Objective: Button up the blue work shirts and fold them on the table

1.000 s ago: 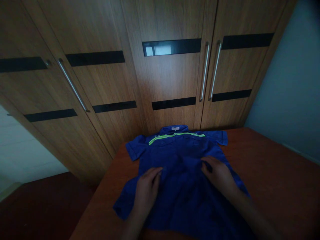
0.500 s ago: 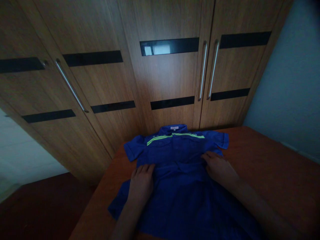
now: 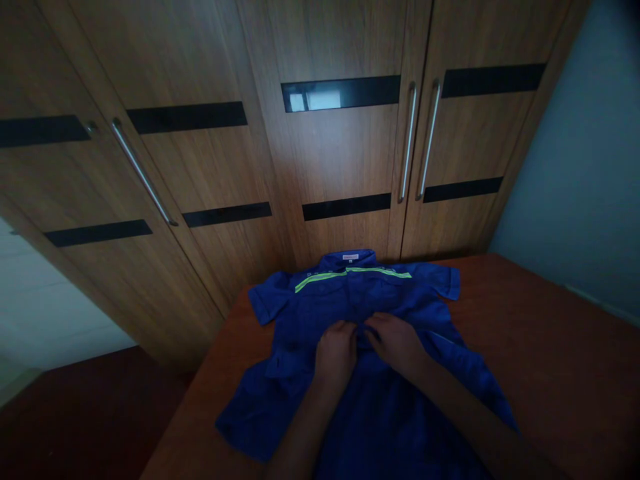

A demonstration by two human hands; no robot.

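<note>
A blue short-sleeved garment (image 3: 310,310) with yellow-green stripes across the chest lies spread on the reddish-brown table (image 3: 540,347), its collar toward the wardrobe. Over its middle, my left hand (image 3: 337,350) is closed, fingertips pinching the blue fabric. Right beside it, my right hand (image 3: 395,340) also has its fingers closed on the fabric, the two sets of fingertips almost touching. Below the hands the lower part of the garment spreads out wide toward me, partly covered by my forearms.
Behind the table stands a wooden wardrobe (image 3: 330,153) with long metal handles and dark strips. A pale blue wall (image 3: 575,180) is at the right. Dark red floor (image 3: 95,407) shows past the table's left edge.
Both hands have moved inward from the garment's sides to its middle. The fabric at the waist has shifted, with a fold edge now showing on the right.
</note>
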